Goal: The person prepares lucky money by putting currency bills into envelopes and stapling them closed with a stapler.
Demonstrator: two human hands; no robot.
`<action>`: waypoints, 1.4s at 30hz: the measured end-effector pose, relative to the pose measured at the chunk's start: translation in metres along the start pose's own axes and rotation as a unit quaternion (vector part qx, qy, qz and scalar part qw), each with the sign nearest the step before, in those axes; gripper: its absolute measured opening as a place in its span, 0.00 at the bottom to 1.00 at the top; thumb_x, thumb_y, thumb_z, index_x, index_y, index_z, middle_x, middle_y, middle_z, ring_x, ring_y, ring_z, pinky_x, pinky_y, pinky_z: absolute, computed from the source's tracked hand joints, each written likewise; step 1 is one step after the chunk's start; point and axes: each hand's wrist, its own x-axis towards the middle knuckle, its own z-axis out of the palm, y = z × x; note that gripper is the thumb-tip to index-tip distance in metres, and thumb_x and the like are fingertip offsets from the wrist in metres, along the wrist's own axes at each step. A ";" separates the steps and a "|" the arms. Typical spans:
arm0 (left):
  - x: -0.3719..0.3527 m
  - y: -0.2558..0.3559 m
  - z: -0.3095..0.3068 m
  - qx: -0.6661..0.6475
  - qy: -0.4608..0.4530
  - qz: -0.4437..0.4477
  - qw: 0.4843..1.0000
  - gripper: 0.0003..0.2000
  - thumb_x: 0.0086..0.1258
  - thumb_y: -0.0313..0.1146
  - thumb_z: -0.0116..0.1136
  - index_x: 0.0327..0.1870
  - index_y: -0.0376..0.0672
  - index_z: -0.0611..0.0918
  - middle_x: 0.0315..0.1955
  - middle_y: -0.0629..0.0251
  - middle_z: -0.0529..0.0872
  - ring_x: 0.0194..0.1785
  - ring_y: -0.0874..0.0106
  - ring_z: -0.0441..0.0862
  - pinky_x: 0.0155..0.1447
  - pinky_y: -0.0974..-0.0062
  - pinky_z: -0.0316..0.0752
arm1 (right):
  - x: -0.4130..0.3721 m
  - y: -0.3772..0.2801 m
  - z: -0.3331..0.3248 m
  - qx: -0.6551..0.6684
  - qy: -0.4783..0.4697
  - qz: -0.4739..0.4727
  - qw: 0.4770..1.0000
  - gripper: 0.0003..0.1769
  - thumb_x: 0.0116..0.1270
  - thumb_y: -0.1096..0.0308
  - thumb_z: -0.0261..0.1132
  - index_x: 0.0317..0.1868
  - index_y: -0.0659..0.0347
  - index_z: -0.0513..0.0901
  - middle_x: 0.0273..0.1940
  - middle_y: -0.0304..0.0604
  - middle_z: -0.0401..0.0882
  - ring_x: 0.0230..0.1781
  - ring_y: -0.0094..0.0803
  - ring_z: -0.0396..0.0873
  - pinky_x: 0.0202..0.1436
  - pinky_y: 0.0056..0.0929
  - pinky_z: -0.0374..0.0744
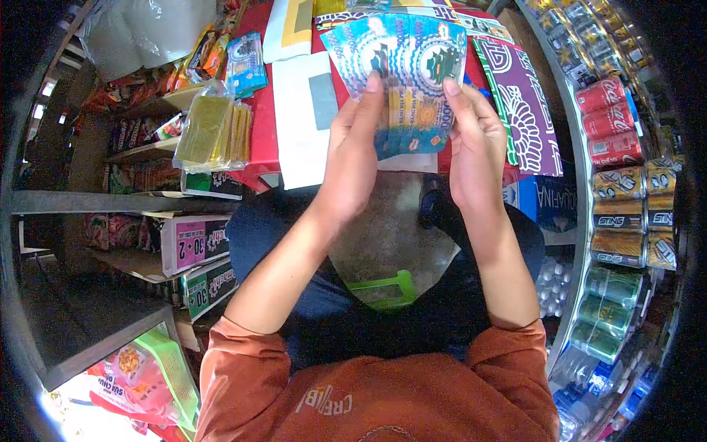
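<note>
A fan of blue joss paper notes (pixel 423 74) is held up over the red table, spread in an overlapping row. My left hand (pixel 352 144) is closed on the left side of the fan, thumb lying on top. On the right side, my right hand (pixel 475 136) pinches the notes, its thumb on their face and fingers behind. Beneath and left of the notes lies a white sheet (pixel 298 158) with a grey rectangle. Another white sheet with a yellow panel (pixel 294 22) is above it. A purple patterned paper (pixel 534 110) lies right of my right hand.
A wrapped stack of yellow-gold sheets (pixel 206 136) and a blue bundle of notes (pixel 247 65) sit at the red table's (pixel 261 140) left edge. Shelves with boxes (pixel 195 243) stand left. Stacked drink cans (pixel 615 199) line the right. A green stool (pixel 383 291) shows below.
</note>
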 end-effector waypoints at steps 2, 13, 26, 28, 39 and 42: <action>0.001 0.007 -0.004 0.079 0.038 0.028 0.996 0.24 0.84 0.50 0.45 0.59 0.36 0.80 0.53 0.60 0.86 0.53 0.71 0.85 0.60 0.70 0.78 | 0.001 0.000 -0.002 -0.010 0.010 -0.011 1.000 0.15 0.74 0.65 0.68 0.51 0.68 0.85 0.47 0.43 0.88 0.45 0.22 0.83 0.53 0.22 0.78; 0.066 0.139 -0.074 0.332 0.103 0.132 0.928 0.24 0.78 0.33 0.56 0.71 0.32 0.70 0.60 0.49 0.81 0.59 0.64 0.82 0.60 0.67 0.79 | 0.002 -0.014 -0.005 -0.021 -0.007 -0.020 1.000 0.14 0.76 0.66 0.65 0.53 0.67 0.85 0.49 0.42 0.87 0.49 0.24 0.82 0.57 0.25 0.77; 0.182 0.123 -0.232 0.609 0.116 -0.126 0.775 0.12 0.67 0.35 0.66 0.47 0.41 0.84 0.29 0.65 0.87 0.26 0.73 0.83 0.24 0.71 0.74 | 0.007 -0.014 -0.015 -0.045 0.010 -0.025 0.999 0.13 0.76 0.67 0.65 0.53 0.67 0.85 0.49 0.41 0.86 0.50 0.23 0.81 0.58 0.25 0.76; 0.180 0.127 -0.219 0.643 0.099 -0.132 0.748 0.13 0.63 0.34 0.67 0.45 0.37 0.84 0.29 0.62 0.88 0.28 0.69 0.85 0.29 0.68 0.76 | 0.006 -0.015 -0.013 -0.045 0.006 -0.025 0.999 0.13 0.76 0.67 0.65 0.53 0.67 0.85 0.49 0.41 0.86 0.50 0.23 0.81 0.58 0.25 0.76; 0.171 0.139 -0.189 0.726 0.107 0.003 0.679 0.32 0.66 0.51 0.65 0.64 0.34 0.80 0.63 0.46 0.81 0.70 0.57 0.76 0.72 0.62 0.70 | 0.005 -0.016 -0.008 -0.020 -0.004 -0.012 1.000 0.15 0.73 0.65 0.69 0.52 0.68 0.86 0.46 0.42 0.89 0.45 0.22 0.83 0.52 0.21 0.77; 0.110 0.141 -0.115 0.517 -0.015 0.134 0.845 0.30 0.73 0.56 0.57 0.64 0.38 0.81 0.62 0.53 0.83 0.66 0.60 0.79 0.72 0.64 0.69 | 0.007 -0.020 -0.007 -0.017 0.007 -0.023 1.000 0.16 0.72 0.64 0.70 0.52 0.69 0.86 0.46 0.42 0.89 0.44 0.21 0.83 0.51 0.21 0.78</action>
